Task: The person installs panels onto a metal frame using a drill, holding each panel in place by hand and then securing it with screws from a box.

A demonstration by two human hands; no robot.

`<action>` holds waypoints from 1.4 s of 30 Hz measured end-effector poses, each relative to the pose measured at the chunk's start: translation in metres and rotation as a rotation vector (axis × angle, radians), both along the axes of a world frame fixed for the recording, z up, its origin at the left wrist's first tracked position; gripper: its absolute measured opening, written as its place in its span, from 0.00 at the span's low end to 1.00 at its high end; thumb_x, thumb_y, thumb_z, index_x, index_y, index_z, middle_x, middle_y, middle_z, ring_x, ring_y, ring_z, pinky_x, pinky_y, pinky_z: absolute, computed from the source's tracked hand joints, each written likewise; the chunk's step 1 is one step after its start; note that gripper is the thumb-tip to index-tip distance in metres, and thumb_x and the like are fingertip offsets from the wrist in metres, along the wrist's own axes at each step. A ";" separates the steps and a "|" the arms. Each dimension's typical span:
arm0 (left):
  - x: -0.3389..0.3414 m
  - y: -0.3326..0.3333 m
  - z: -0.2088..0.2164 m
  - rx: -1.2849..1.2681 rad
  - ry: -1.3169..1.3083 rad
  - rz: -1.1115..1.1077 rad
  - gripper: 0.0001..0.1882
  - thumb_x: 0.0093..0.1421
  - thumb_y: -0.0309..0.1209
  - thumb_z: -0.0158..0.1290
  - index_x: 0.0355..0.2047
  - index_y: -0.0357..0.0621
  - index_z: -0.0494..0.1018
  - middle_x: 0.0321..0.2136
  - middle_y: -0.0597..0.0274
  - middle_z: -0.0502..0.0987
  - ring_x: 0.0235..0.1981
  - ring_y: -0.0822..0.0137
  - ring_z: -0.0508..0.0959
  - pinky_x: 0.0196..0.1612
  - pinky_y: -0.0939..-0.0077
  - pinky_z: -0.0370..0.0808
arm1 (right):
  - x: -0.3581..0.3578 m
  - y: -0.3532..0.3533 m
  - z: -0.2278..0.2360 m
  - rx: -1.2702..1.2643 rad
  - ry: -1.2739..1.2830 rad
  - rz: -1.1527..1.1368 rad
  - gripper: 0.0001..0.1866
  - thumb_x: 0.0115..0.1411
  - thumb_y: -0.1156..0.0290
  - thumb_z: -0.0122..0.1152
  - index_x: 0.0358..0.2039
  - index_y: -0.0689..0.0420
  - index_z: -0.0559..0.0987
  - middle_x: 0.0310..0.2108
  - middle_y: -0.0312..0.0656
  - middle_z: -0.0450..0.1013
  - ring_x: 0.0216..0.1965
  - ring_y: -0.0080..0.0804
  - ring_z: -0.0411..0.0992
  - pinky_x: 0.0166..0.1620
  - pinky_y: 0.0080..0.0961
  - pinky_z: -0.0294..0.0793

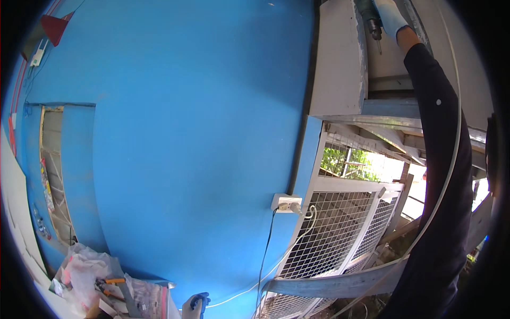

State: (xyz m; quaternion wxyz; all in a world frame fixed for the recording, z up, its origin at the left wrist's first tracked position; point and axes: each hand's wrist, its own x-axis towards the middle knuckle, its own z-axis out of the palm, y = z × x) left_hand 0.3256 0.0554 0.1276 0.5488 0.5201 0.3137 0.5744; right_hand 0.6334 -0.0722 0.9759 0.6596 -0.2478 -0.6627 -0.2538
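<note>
High at the upper right, my right hand (392,20) in a pale blue and white glove is closed on a dark green power drill (370,15). Its chuck and thin bit point downward, in front of a grey panel (340,64); the top edge cuts off part of the hand and drill. My left hand (196,304), in a whitish glove with blue fingers, shows at the bottom edge, low before the blue wall (202,159). Its fingers look curled, and what they hold, if anything, is hidden. A thin white cable (239,293) runs up to that hand.
A white socket box (287,203) with plugged-in cords sits at the wall's right edge. Below the panel stand wire mesh (334,228) and a curved grey rail (340,284). Plastic bags (87,271) and orange-handled pliers (114,280) lie lower left. A pale cord (456,143) crosses my right sleeve.
</note>
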 end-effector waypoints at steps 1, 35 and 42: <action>-0.003 -0.004 0.012 -0.014 0.005 0.027 0.19 0.77 0.40 0.52 0.57 0.40 0.79 0.43 0.62 0.84 0.43 0.72 0.82 0.45 0.78 0.77 | -0.005 0.007 -0.004 -0.020 0.004 0.039 0.17 0.65 0.54 0.72 0.40 0.55 0.84 0.27 0.34 0.77 0.23 0.25 0.74 0.27 0.26 0.74; 0.053 -0.093 0.129 0.263 -0.197 -0.205 0.19 0.79 0.35 0.49 0.60 0.33 0.74 0.52 0.59 0.81 0.53 0.69 0.79 0.57 0.75 0.75 | -0.140 -0.016 0.011 0.225 0.060 0.054 0.30 0.56 0.49 0.77 0.45 0.65 0.83 0.34 0.43 0.81 0.32 0.32 0.80 0.33 0.34 0.77; 0.051 -0.128 0.166 0.450 -0.135 -0.250 0.31 0.76 0.50 0.51 0.61 0.31 0.73 0.51 0.55 0.82 0.53 0.68 0.79 0.56 0.75 0.74 | -0.149 0.004 0.004 0.141 0.040 0.135 0.27 0.58 0.50 0.76 0.40 0.65 0.83 0.30 0.42 0.80 0.28 0.32 0.78 0.32 0.35 0.76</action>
